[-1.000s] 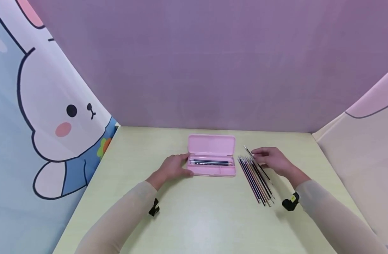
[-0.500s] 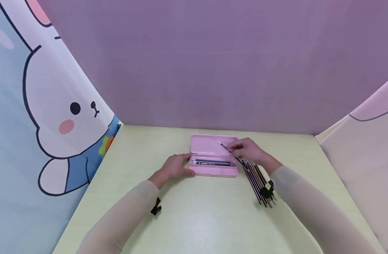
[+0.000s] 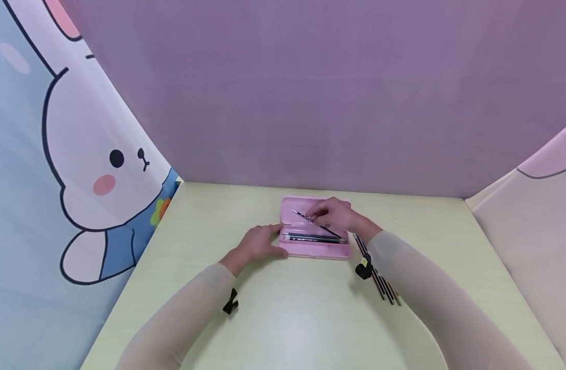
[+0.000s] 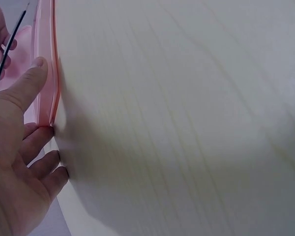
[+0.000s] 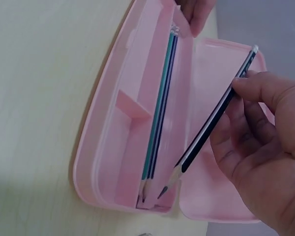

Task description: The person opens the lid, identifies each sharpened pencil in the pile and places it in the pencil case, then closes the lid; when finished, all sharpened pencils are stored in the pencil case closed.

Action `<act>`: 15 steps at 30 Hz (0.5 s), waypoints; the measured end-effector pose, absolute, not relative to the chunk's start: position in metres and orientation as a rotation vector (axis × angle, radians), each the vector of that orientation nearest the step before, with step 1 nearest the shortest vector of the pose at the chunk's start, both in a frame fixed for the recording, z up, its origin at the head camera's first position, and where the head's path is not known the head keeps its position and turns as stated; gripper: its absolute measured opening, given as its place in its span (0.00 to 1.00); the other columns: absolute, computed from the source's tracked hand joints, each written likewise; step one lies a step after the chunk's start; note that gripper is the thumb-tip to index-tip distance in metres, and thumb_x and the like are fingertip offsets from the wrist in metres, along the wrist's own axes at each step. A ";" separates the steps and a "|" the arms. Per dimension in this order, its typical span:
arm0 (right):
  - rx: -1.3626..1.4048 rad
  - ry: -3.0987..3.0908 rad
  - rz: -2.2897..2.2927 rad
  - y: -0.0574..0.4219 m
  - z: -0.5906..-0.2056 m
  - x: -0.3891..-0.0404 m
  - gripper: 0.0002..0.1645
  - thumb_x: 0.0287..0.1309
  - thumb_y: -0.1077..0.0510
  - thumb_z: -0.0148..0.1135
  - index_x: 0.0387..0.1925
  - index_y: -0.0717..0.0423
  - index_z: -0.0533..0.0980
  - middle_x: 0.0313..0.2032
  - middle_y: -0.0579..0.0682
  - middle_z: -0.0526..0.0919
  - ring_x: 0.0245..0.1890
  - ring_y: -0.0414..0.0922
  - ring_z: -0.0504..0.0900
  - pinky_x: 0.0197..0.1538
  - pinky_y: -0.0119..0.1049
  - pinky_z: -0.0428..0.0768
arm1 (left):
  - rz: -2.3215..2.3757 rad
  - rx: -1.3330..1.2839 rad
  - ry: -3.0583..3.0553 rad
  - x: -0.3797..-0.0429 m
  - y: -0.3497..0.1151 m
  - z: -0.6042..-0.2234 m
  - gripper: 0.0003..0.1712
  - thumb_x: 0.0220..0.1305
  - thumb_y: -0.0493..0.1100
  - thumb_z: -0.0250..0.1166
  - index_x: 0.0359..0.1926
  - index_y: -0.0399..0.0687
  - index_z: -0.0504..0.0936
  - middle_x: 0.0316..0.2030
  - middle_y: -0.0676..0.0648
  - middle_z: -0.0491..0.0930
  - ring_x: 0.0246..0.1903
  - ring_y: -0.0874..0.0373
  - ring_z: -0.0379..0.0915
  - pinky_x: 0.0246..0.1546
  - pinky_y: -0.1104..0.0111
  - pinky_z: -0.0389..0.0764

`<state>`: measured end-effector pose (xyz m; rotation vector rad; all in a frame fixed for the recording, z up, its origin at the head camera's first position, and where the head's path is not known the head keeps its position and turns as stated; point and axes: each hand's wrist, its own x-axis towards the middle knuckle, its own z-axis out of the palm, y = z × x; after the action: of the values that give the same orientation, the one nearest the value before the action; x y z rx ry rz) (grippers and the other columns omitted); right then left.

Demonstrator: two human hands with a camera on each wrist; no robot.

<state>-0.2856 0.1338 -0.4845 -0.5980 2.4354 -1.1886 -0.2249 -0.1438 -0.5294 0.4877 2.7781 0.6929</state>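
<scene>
A pink pencil case [image 3: 310,251] lies on the table with its lid [image 5: 221,196] folded back. My left hand [image 3: 257,242] grips the case's left end, thumb at the near corner and fingers around the end. My right hand [image 3: 335,215] pinches a dark, sharpened pencil [image 5: 206,128] between thumb and fingers. That pencil slants over the case, its tip down at the right end of the long rear compartment. Several pencils [image 5: 162,105] lie side by side in that compartment, points to the right. A divider [image 5: 132,104] splits the front compartment.
Several loose pencils [image 3: 384,288] lie on the table right of the case, partly hidden under my right forearm. The pale wooden table [image 3: 287,308] meets a purple backdrop [image 3: 310,103] behind. A rabbit-print cloth [image 3: 88,144] hangs at the left.
My right hand has lifted a pencil from the loose bunch and carried it left over the case. The left hand has stayed at the case's end.
</scene>
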 end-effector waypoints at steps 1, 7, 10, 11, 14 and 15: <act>-0.625 2.438 -1.174 0.133 -0.486 -0.286 0.16 0.64 0.66 0.68 0.51 0.50 0.87 0.52 0.49 0.86 0.46 0.45 0.81 0.46 0.34 0.82 | 0.694 0.490 2.779 -0.225 -0.144 -0.530 0.55 0.53 0.63 0.78 0.77 0.52 0.66 0.65 0.42 0.79 0.65 0.43 0.74 0.68 0.51 0.73; -0.729 2.455 -1.126 0.130 -0.492 -0.285 0.17 0.62 0.69 0.67 0.51 0.54 0.87 0.50 0.51 0.87 0.49 0.46 0.80 0.52 0.38 0.82 | 0.690 0.510 2.780 -0.223 -0.144 -0.530 0.55 0.53 0.63 0.78 0.77 0.52 0.66 0.64 0.42 0.80 0.63 0.44 0.76 0.67 0.51 0.74; -0.743 2.465 -1.118 0.128 -0.497 -0.284 0.17 0.61 0.70 0.67 0.50 0.56 0.87 0.47 0.51 0.89 0.48 0.45 0.83 0.53 0.39 0.83 | 0.690 0.512 2.777 -0.222 -0.144 -0.529 0.54 0.53 0.63 0.78 0.77 0.52 0.66 0.64 0.42 0.80 0.63 0.43 0.76 0.67 0.51 0.74; -0.749 2.469 -1.117 0.127 -0.499 -0.283 0.17 0.60 0.71 0.67 0.50 0.57 0.87 0.46 0.51 0.89 0.47 0.44 0.84 0.53 0.39 0.84 | 0.689 0.511 2.777 -0.222 -0.144 -0.529 0.54 0.53 0.63 0.78 0.77 0.52 0.66 0.64 0.42 0.80 0.63 0.43 0.76 0.67 0.51 0.74; -0.755 2.478 -1.108 0.124 -0.504 -0.281 0.16 0.60 0.71 0.67 0.49 0.58 0.87 0.44 0.50 0.90 0.45 0.44 0.86 0.53 0.39 0.85 | 0.681 0.509 2.779 -0.222 -0.144 -0.529 0.54 0.53 0.62 0.78 0.77 0.52 0.66 0.64 0.42 0.80 0.63 0.43 0.76 0.67 0.51 0.74; -0.758 2.488 -1.096 0.123 -0.506 -0.281 0.16 0.61 0.70 0.67 0.49 0.57 0.87 0.43 0.50 0.90 0.45 0.44 0.86 0.52 0.39 0.86 | 0.679 0.509 2.779 -0.222 -0.145 -0.529 0.54 0.53 0.62 0.78 0.77 0.53 0.66 0.64 0.43 0.80 0.63 0.43 0.76 0.67 0.51 0.74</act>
<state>-0.2806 0.1226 -0.5057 -0.7583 2.4877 -1.0956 -0.2217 -0.1446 -0.5285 0.5095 2.7791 0.6791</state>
